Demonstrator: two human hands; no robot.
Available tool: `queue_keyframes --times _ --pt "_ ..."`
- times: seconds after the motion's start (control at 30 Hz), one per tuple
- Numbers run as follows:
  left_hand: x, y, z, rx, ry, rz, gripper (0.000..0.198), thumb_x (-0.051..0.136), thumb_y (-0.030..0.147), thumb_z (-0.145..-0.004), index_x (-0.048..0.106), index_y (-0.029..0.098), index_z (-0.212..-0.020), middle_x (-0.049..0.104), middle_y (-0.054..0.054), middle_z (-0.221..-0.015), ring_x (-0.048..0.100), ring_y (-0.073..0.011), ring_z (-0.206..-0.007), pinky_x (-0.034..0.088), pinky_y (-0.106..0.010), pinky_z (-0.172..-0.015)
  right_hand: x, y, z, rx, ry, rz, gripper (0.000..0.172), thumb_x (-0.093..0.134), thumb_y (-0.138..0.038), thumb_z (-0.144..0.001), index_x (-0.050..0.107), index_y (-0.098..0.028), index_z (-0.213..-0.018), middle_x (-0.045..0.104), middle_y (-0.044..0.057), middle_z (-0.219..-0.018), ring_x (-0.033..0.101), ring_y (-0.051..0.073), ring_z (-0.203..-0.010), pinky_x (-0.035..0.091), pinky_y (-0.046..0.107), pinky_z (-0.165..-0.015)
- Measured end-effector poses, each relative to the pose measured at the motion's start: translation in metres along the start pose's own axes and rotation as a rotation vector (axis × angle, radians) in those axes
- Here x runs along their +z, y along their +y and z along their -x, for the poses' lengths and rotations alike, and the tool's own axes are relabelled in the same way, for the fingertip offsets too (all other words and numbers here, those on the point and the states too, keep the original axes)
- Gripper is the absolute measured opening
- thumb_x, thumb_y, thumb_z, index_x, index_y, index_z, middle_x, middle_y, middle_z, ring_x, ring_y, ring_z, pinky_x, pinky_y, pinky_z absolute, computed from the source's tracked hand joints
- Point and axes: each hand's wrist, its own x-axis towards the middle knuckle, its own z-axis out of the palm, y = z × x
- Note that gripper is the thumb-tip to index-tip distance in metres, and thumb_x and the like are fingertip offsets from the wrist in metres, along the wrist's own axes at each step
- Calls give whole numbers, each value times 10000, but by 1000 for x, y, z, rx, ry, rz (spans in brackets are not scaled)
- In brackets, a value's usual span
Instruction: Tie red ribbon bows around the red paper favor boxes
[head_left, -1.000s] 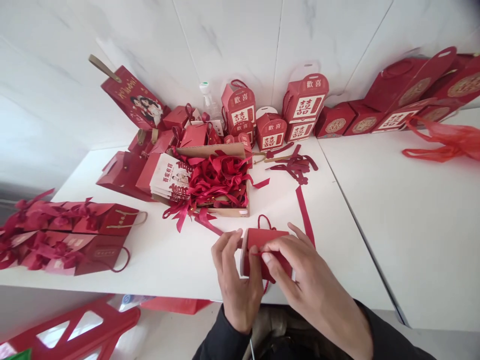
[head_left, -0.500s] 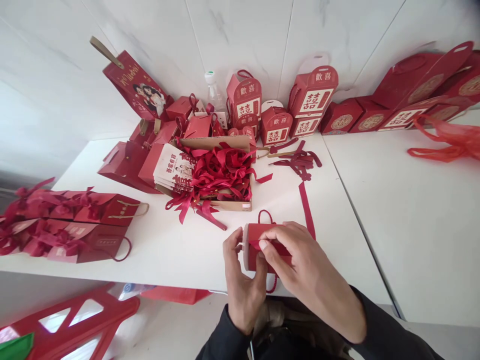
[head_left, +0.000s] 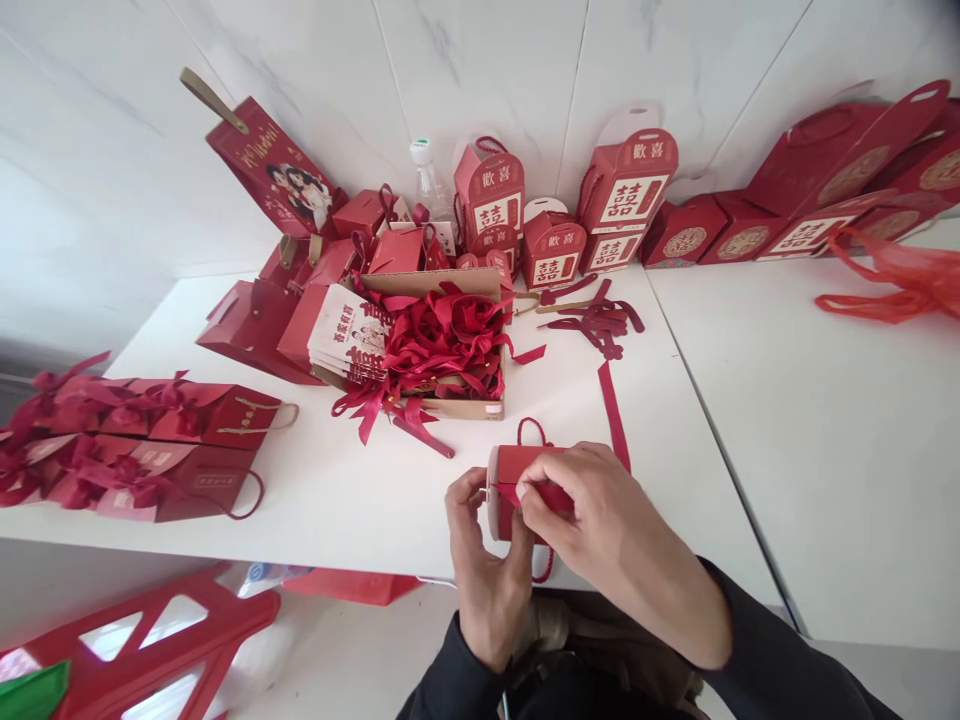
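A small red gift box [head_left: 517, 462] with cord handles lies on its side at the table's front edge. My left hand [head_left: 491, 560] grips its near left end, thumb on the upper side and fingers at the pale rounded flap. My right hand [head_left: 592, 510] is over the box, thumb and forefinger pinching a red ribbon [head_left: 510, 491] against it. Part of the box and ribbon is hidden under my right hand. Beyond the hands stands a cardboard box [head_left: 457, 408] heaped with red ribbon bows [head_left: 450, 335].
Finished-looking red boxes with bows [head_left: 172, 440] stand at the left. More red gift boxes [head_left: 626, 200] line the wall. Loose ribbon pieces [head_left: 600, 325] and a ribbon strip [head_left: 613, 415] lie on the white table [head_left: 375, 510]. An orange plastic bag [head_left: 900, 280] is at the right.
My right thumb and forefinger have shifted slightly with the ribbon, and more of it shows beneath them. The left hand still grips the box.
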Motion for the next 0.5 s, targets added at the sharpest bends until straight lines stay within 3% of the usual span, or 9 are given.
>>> queue_keyframes --times 0.5 --pt "-2 6 -1 -15 -12 6 297 646 288 -964 546 257 -1243 616 -49 -1199 616 -201 -1111 500 -327 -931 -3 -3 -3 104 -65 70 245 660 -57 -862 562 -219 -707 635 -35 -674 594 237 -757 439 337 -719"
